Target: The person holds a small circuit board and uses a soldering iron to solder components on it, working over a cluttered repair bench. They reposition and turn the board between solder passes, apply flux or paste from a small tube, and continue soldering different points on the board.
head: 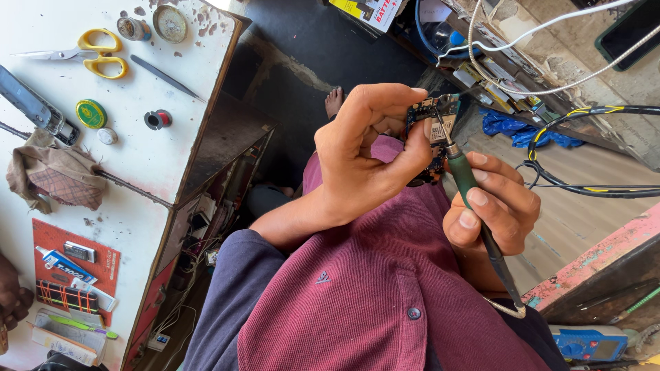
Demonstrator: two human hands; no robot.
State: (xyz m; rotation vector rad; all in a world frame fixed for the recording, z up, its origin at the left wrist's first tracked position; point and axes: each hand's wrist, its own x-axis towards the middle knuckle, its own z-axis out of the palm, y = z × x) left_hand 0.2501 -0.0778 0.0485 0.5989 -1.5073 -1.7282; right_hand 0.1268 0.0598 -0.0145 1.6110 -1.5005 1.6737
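My left hand (368,154) grips a small blue circuit board (433,120) and holds it up in front of my chest. My right hand (491,203) is closed around a green-handled soldering iron (464,178). The iron's metal tip rests on the board's surface near a pale square part. A dark cord runs from the iron's handle down past my maroon shirt (371,295).
A white worktable (137,158) on the left carries yellow-handled scissors (89,53), a solder spool (158,119), a green round tin (91,113), a crumpled rag (58,175) and a glue tube (58,260). Cables (584,185) hang at right; a blue multimeter (584,343) lies below.
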